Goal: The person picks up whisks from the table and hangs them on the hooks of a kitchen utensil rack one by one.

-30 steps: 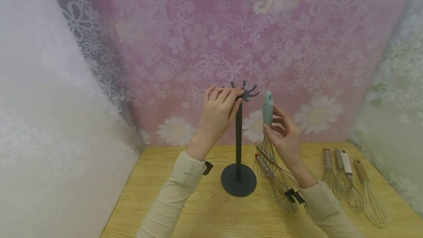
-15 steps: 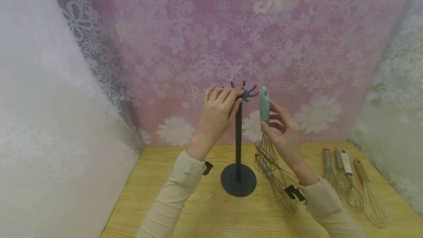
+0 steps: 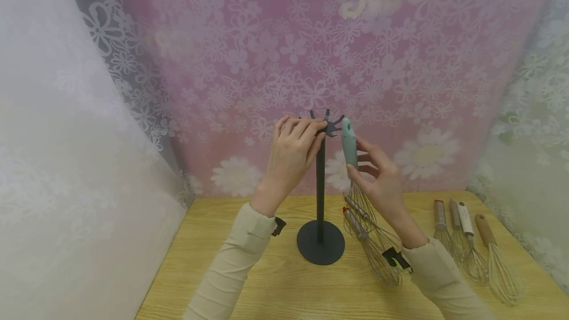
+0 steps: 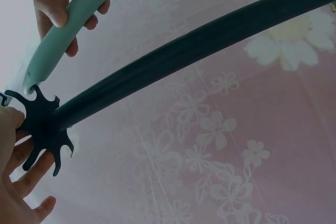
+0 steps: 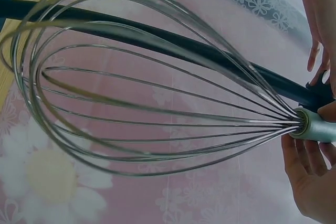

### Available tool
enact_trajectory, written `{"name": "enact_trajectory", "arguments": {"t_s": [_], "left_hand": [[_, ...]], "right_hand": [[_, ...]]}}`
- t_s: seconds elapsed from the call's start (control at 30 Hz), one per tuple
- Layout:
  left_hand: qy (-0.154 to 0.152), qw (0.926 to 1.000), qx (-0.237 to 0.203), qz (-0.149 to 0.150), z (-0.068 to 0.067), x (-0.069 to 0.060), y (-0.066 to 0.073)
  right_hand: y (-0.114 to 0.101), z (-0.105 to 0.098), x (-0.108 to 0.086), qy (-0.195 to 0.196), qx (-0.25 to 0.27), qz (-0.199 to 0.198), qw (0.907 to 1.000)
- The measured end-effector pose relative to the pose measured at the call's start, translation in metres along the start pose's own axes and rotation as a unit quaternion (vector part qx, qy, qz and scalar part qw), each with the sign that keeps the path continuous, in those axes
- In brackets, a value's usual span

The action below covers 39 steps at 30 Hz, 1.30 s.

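Observation:
In the head view a black stand [image 3: 321,186] with a crown of hooks [image 3: 334,126] rises from a round base. My left hand [image 3: 291,149] grips the crown at its left side, fingers over the top. My right hand [image 3: 380,177] pinches the light green handle of a whisk [image 3: 349,148], wires hanging down. In the left wrist view the handle's holed end [image 4: 34,80] meets the tip of one hook; whether the hook is through the hole, I cannot tell. The right wrist view is filled by the whisk's wires [image 5: 157,124], the pole [image 5: 205,51] behind them.
Right of the base, several whisks [image 3: 362,231] lie overlapping on the wooden table [image 3: 266,280]. Farther right is a row of more whisks, among them one with a white handle [image 3: 465,219] and one with a wooden handle [image 3: 485,229]. A pink flowered cloth [image 3: 266,63] hangs behind.
My right hand has moved the green whisk left to the hooks, and its handle now leans a little left at the top. The left hand and the stand have stayed put.

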<state>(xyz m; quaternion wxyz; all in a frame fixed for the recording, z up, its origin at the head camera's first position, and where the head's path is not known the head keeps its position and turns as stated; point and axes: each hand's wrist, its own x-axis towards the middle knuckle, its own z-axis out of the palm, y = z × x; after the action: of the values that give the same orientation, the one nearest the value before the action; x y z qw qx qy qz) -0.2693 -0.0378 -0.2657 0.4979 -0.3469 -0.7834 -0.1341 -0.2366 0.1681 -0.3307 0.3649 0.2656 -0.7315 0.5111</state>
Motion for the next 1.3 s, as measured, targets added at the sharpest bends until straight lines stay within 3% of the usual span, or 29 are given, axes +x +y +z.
{"name": "enact_trajectory", "arguments": {"t_s": [0.23, 0.7, 1.0, 1.3], "left_hand": [[-0.005, 1.0, 0.001, 0.001, 0.0, -0.001, 0.0], [-0.005, 1.0, -0.007, 0.003, 0.001, -0.001, -0.001], [-0.006, 1.0, -0.006, 0.001, 0.001, -0.001, -0.002], [-0.027, 0.9993, -0.024, -0.005, -0.001, -0.001, -0.002]], "right_hand": [[0.002, 0.002, 0.001, -0.008, -0.006, -0.005, 0.9999], [0.011, 0.014, -0.002, -0.025, 0.017, 0.027, 0.9992], [0.012, 0.02, -0.001, -0.034, 0.003, 0.041, 0.9986], [0.014, 0.02, 0.002, -0.036, -0.018, 0.046, 0.9981]]}}
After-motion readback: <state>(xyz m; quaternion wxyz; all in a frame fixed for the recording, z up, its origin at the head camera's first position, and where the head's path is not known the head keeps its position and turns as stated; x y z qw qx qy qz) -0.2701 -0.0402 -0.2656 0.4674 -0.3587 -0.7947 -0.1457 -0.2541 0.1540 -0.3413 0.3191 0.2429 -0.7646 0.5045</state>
